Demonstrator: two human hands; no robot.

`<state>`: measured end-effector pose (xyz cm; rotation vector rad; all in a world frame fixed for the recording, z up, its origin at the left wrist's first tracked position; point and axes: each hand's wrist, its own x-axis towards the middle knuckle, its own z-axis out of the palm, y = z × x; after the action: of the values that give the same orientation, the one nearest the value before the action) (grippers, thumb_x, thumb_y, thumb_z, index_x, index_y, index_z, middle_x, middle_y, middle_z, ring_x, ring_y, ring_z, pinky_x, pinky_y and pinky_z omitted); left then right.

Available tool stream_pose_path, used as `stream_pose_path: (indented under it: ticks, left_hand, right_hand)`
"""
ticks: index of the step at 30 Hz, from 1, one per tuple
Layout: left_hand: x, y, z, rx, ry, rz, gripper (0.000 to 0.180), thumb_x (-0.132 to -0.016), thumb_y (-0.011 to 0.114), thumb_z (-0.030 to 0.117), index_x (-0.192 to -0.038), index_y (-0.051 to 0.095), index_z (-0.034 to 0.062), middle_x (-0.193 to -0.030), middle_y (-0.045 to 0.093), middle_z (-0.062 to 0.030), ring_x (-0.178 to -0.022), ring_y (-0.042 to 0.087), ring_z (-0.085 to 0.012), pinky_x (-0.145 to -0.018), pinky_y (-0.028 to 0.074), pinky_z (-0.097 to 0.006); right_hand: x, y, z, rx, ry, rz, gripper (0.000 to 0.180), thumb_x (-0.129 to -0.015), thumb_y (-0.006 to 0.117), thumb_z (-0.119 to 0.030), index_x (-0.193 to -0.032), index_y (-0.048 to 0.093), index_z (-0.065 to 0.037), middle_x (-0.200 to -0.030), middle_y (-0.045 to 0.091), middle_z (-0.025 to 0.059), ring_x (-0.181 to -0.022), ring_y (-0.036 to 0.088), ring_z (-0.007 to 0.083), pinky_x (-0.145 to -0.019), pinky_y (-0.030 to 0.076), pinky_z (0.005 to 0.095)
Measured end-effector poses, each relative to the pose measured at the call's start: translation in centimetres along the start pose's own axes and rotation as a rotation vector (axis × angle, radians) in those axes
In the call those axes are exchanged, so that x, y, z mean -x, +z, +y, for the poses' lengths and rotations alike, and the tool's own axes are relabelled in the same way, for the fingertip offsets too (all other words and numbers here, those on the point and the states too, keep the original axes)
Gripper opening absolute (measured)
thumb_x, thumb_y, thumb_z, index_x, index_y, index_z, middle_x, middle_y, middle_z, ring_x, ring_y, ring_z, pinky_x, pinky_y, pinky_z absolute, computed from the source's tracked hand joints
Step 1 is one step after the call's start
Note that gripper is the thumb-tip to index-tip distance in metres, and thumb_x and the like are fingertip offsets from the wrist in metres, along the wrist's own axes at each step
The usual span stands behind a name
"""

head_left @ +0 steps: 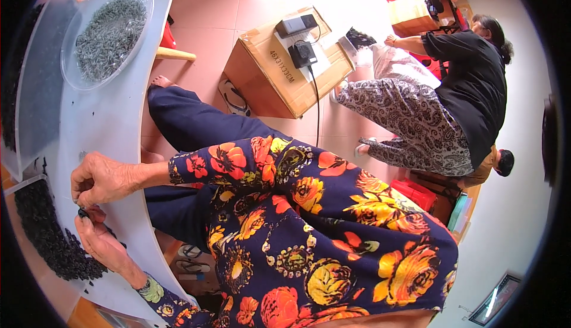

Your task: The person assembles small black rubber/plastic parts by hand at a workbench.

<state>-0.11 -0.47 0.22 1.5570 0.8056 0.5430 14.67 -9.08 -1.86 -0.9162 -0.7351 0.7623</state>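
My right hand [102, 179] reaches across from a floral sleeve, fingertips pinched together at the edge of a curved white table [113, 125]. Just below it, my left hand [100, 241] pinches the same small dark piece [83, 212], so both hands meet on it. A heap of several similar small black pieces [47, 239] lies on the table beside my left hand. Farther along the table, a clear round bowl [71, 72] holds grey-green small pieces [110, 33].
A clear plastic panel [35, 90] stands along the table's far side. On the tiled floor is a cardboard box [267, 78] with black devices and a cable. A person in a black top and patterned trousers [428, 108] sits nearby, with another person behind. Sandals [190, 259] lie under the table.
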Motion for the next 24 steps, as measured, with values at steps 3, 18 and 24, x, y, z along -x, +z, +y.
stream_pose_path:
  ticks: [3,18,24]
  left_hand:
    - [0.0,0.9,0.0,-0.008,-0.015,0.064,0.028,-0.093,0.050,0.028,-0.093,0.050,-0.0001,-0.086,0.046,-0.0064,-0.082,0.044,-0.0147,-0.077,0.035,-0.029]
    - [-0.8,0.7,0.1,0.324,-0.109,-0.113,0.020,-0.091,0.047,0.017,-0.088,0.056,-0.0004,-0.075,0.053,-0.0031,-0.072,0.048,-0.0120,-0.071,0.039,-0.026]
    - [0.2,-0.3,0.7,0.444,-0.099,-0.111,0.018,-0.092,0.047,0.016,-0.086,0.055,0.0000,-0.072,0.054,-0.0054,-0.078,0.053,-0.0147,-0.080,0.042,-0.029]
  right_hand:
    - [0.2,-0.4,-0.6,-0.010,0.041,-0.019,0.010,-0.076,0.063,-0.002,-0.079,0.063,0.007,-0.068,0.066,0.0096,-0.063,0.062,0.0124,-0.059,0.051,0.0272]
    - [0.5,-0.2,-0.1,-0.028,0.213,-0.059,0.011,-0.084,0.060,0.001,-0.094,0.062,0.006,-0.080,0.065,0.0082,-0.076,0.062,0.0137,-0.072,0.051,0.0274]
    - [0.6,0.4,1.1,0.051,0.191,-0.069,0.014,-0.087,0.062,-0.004,-0.099,0.066,0.002,-0.081,0.061,0.0014,-0.072,0.054,0.0086,-0.068,0.046,0.0222]
